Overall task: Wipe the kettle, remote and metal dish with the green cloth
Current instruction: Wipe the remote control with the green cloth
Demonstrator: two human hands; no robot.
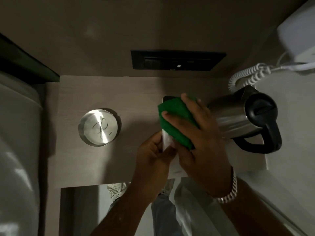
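Observation:
My left hand grips the near end of the remote, a slim pale bar whose far end shows beyond the cloth. My right hand presses the folded green cloth flat on top of the remote, fingers spread over it. The steel kettle with its black lid and handle stands just right of my right hand. The round metal dish lies on the small wooden table, well left of both hands, untouched.
A dark socket panel is set in the wall behind the table. A white coiled cord runs to a white appliance at upper right. A bed edge lies left. My feet show below the table edge.

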